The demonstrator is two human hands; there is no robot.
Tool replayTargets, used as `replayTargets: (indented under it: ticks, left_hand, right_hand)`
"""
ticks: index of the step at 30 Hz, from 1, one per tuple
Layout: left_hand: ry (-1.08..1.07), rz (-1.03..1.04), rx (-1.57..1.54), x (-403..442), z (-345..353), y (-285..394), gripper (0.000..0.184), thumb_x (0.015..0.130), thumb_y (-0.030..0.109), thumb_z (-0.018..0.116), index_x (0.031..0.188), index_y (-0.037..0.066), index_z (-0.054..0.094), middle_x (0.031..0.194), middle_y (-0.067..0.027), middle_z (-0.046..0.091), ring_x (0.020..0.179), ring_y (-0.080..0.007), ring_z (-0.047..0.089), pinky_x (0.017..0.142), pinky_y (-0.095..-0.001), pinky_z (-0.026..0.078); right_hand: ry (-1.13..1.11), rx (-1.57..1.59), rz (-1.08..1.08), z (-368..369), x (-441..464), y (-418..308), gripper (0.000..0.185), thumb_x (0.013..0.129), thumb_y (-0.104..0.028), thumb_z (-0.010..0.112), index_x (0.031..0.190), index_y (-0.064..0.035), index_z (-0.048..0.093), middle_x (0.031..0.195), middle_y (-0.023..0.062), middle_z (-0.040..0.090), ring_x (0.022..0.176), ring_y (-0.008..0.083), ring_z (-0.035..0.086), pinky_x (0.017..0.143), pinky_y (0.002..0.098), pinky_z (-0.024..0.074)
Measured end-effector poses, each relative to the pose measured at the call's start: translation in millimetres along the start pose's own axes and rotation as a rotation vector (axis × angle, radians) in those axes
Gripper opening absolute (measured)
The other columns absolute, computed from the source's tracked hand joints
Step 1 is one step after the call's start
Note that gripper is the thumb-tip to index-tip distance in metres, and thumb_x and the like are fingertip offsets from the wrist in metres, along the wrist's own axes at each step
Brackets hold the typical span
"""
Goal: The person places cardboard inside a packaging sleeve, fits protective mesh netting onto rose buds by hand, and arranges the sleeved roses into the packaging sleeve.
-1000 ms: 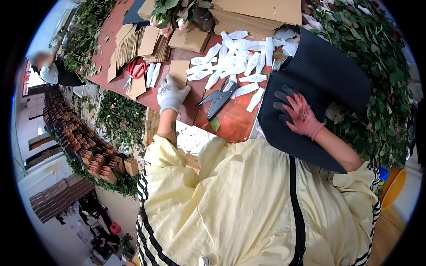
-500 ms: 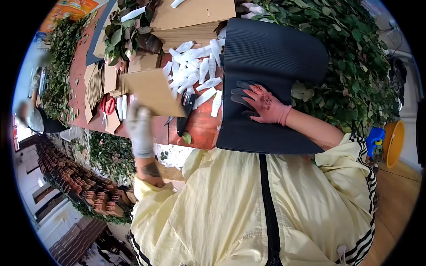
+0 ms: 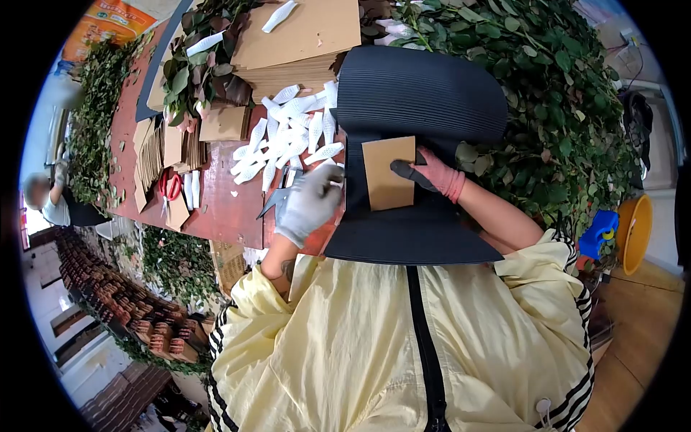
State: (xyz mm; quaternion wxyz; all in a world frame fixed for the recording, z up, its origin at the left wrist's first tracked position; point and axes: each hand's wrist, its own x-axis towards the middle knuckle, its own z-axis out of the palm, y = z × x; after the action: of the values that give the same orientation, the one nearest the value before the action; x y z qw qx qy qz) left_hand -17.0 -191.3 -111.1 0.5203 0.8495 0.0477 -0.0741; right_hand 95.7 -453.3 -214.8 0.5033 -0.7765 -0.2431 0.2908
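Note:
My left hand, in a white glove, has its fingers curled round a black stapler, most of which the hand hides. It is just left of a black ribbed mat in front of me. On the mat lies a small brown cardboard piece, its right edge pinched by my right hand. That hand wears a pink glove with dark fingertips; some of its fingers are hidden. White mesh sleeves are heaped beyond my left hand.
Red-handled scissors lie by cardboard pieces at the left. A cardboard stack and roses are at the back. Leafy stems crowd the right, above a yellow bowl. Another person is at far left.
The cardboard piece has moved from my left hand onto the mat, and my right hand now grips it. My left hand has moved right to the stapler and closed on it.

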Motion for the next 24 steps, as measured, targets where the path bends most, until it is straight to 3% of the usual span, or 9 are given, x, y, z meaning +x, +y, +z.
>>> replayTargets:
  ticks: [4,6,7,10,12,16,17,21,24]
  left_hand:
    - [-0.081,-0.171,0.313,17.9,-0.5,2.8,0.037,0.086,0.037,0.059,0.086,0.001,0.062,0.076,-0.0167,0.064,0.074,-0.0303,0.064,0.068,-0.0391,0.048]
    - [-0.116,-0.063,0.435,24.5,14.5,-2.6,0.047,0.084,0.048,0.058,0.082,0.001,0.061,0.075,-0.0177,0.064,0.075,-0.0338,0.063,0.069,-0.0429,0.047]
    - [-0.143,-0.139,0.48,26.9,18.6,-4.4,0.047,0.083,0.048,0.059,0.077,0.001,0.06,0.072,-0.0176,0.063,0.072,-0.0346,0.062,0.068,-0.0437,0.047]
    - [-0.19,-0.168,0.41,28.8,18.9,-18.4,0.047,0.082,0.047,0.06,0.073,0.001,0.059,0.068,-0.0175,0.061,0.071,-0.0347,0.061,0.067,-0.044,0.046]
    - [-0.168,-0.178,0.388,26.9,20.8,-23.8,0.046,0.082,0.046,0.061,0.07,0.002,0.059,0.066,-0.0175,0.06,0.069,-0.0345,0.061,0.066,-0.0439,0.046]
    - [-0.123,-0.083,0.391,25.6,22.0,-27.9,0.047,0.081,0.046,0.062,0.067,0.001,0.057,0.064,-0.0172,0.059,0.068,-0.0337,0.061,0.066,-0.0428,0.046]
    - [-0.137,-0.112,0.383,25.8,21.4,-26.7,0.047,0.082,0.046,0.062,0.067,0.001,0.057,0.064,-0.0171,0.059,0.069,-0.0337,0.061,0.066,-0.0428,0.046]
    - [-0.153,-0.151,0.318,23.3,20.5,-29.4,0.045,0.082,0.045,0.061,0.071,0.002,0.059,0.066,-0.0171,0.06,0.07,-0.0341,0.061,0.067,-0.0432,0.046]
    - [-0.164,-0.175,0.318,20.7,18.2,-28.8,0.044,0.083,0.045,0.06,0.074,0.002,0.061,0.068,-0.0171,0.061,0.072,-0.0342,0.062,0.068,-0.0437,0.047]
  right_hand:
    - [-0.078,0.24,0.148,2.5,-2.2,-22.8,0.041,0.092,-0.014,0.057,0.129,-0.001,0.045,0.124,0.0074,0.053,0.115,0.0148,0.049,0.1,0.0268,0.0382]
    - [-0.126,0.67,0.238,0.9,-1.9,-27.6,0.036,0.092,-0.015,0.055,0.124,0.0003,0.048,0.121,0.0121,0.055,0.113,0.0189,0.051,0.099,0.0296,0.0385]
    - [-0.139,0.809,0.271,-1.4,-2.2,-30.4,0.034,0.092,-0.015,0.055,0.122,0.0008,0.05,0.12,0.0136,0.055,0.112,0.0203,0.051,0.099,0.0305,0.0386]
    - [-0.121,0.598,0.156,-11.5,-14.1,-61.5,0.05,0.093,-0.022,0.055,0.135,-0.0009,0.039,0.13,0.0087,0.05,0.119,0.015,0.046,0.103,0.0267,0.0336]
    - [-0.131,0.078,0.15,-27.0,-23.5,-113.2,0.051,0.091,-0.021,0.056,0.135,-0.0008,0.039,0.13,0.0079,0.05,0.119,0.0142,0.046,0.102,0.0273,0.0343]
    - [-0.269,0.319,0.357,-33.0,-21.8,-98.6,0.043,0.087,-0.018,0.062,0.124,0.0013,0.052,0.118,0.0049,0.059,0.108,0.0113,0.052,0.096,0.0265,0.0387]
    - [-0.162,0.335,0.298,-27.2,-22.7,-98.5,0.036,0.083,-0.019,0.064,0.111,0.0029,0.059,0.094,0.0066,0.067,0.076,0.0103,0.064,0.064,0.0247,0.0517]
    - [-0.002,0.079,0.358,-22.4,-18.1,-104.9,0.025,0.081,-0.014,0.06,0.097,0.0045,0.063,0.074,0.0085,0.066,0.059,0.0155,0.064,0.052,0.028,0.0524]
    - [0.039,0.142,0.37,-17.3,-17.8,-106.7,0.02,0.084,-0.014,0.059,0.092,0.0045,0.062,0.076,0.0073,0.065,0.056,0.014,0.062,0.048,0.0274,0.0504]
